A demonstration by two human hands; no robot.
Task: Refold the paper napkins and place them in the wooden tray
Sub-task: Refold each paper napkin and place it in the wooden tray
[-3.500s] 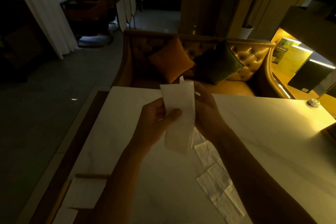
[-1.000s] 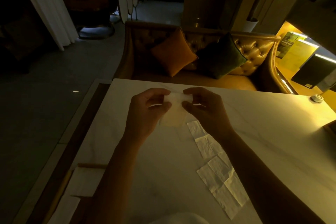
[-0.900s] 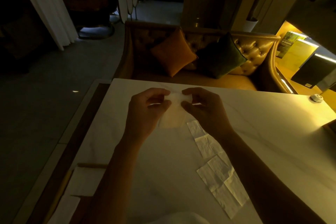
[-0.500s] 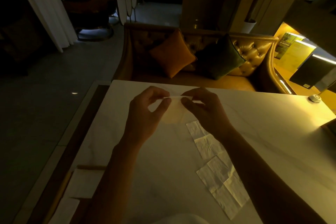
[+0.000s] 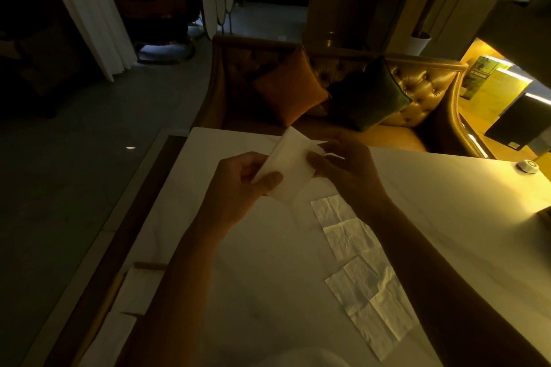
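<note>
Hands [image 5: 298, 176] pinch napkin [image 5: 290, 170]; wooden tray [image 5: 110, 301] dim, partly arm-hidden.

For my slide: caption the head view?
Both hands, left hand and right hand, hold a napkin above the table.

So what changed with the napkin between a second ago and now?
Both hands, left hand and right hand, lifted the folded napkin off the table, where they had been pressing it, and hold it up, tilted. The unfolded napkins and the wooden tray stayed put.
</note>
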